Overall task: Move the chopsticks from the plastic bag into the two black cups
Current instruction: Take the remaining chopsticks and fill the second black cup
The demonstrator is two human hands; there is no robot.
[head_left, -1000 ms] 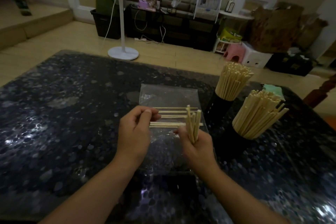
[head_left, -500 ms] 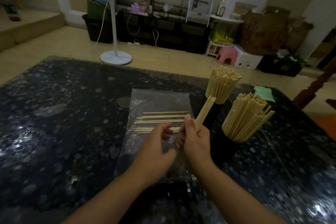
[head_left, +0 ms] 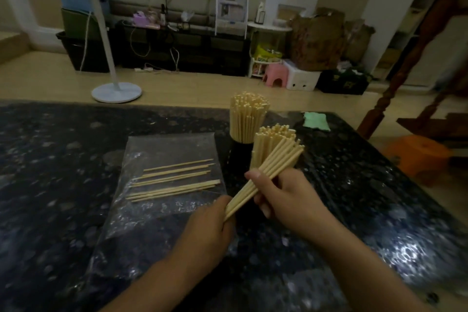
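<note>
Dark speckled table (head_left: 63,159) before a cluttered room; both hands, left hand (head_left: 207,225) and right hand (head_left: 286,200), grip a chopstick bundle (head_left: 263,180).

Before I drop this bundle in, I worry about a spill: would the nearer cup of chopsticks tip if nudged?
Probably yes. The nearer cup is crammed, and its chopsticks fan out well above the rim, so it looks top-heavy. The bundle held by the right hand and left hand looks stiff, so a knock would likely carry through.
</note>
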